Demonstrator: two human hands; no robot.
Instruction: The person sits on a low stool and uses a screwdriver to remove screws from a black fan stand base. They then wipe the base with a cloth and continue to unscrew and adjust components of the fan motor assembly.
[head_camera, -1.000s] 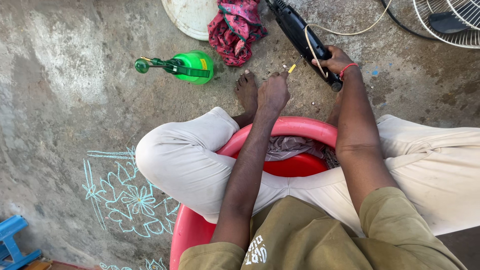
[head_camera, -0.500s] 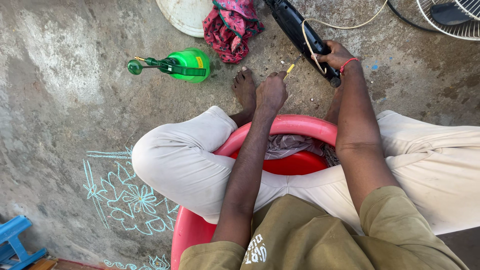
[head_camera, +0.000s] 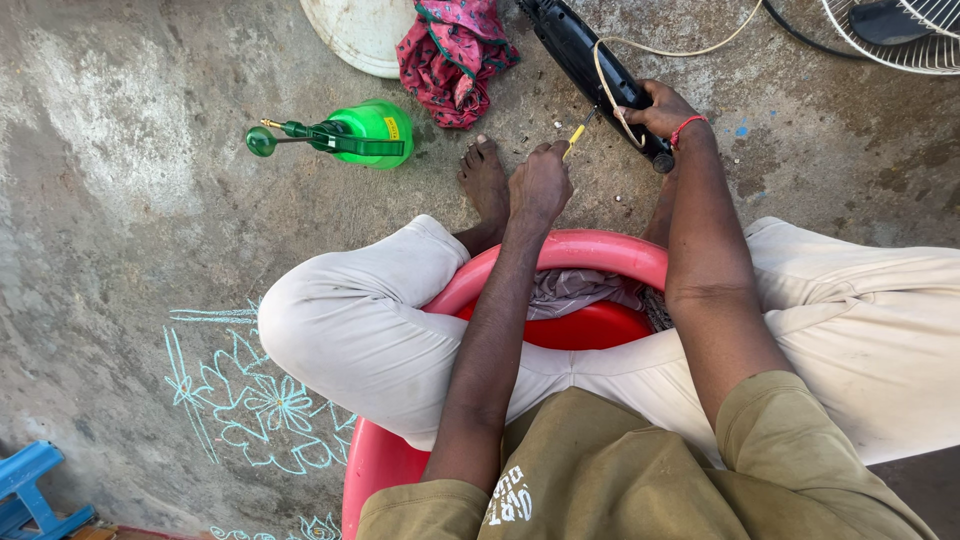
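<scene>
Floor: a rough concrete floor (head_camera: 120, 150) carries everything; a pale chalk flower drawing (head_camera: 250, 400) lies at the lower left, and a blue stool (head_camera: 30, 490) pokes in at the corner.
Seat: the person sits on a red plastic chair (head_camera: 600, 260), knees spread, one bare foot (head_camera: 483, 180) flat on the concrete.
Tool: a long black power tool (head_camera: 585, 60) lies on the floor ahead of the knees, a cream cord (head_camera: 680, 45) looping off it.
Right hand: the right hand (head_camera: 660, 110) is clamped on the tool's lower end, as it was half a second ago; the tool has not shifted.
Left hand: the left hand (head_camera: 538, 185) is clenched on a small yellow-handled screwdriver (head_camera: 575, 135).
Change: the screwdriver's tip now points closer to the tool body than a second ago, while the view has tipped slightly downward.
Meaning: judged from this, the work on the tool is just being started, not finished.
Nearby: a green spray bottle (head_camera: 350, 135), a red patterned cloth (head_camera: 455, 55), a white bucket (head_camera: 355, 35) and a fan (head_camera: 900, 35) lie untouched.
</scene>
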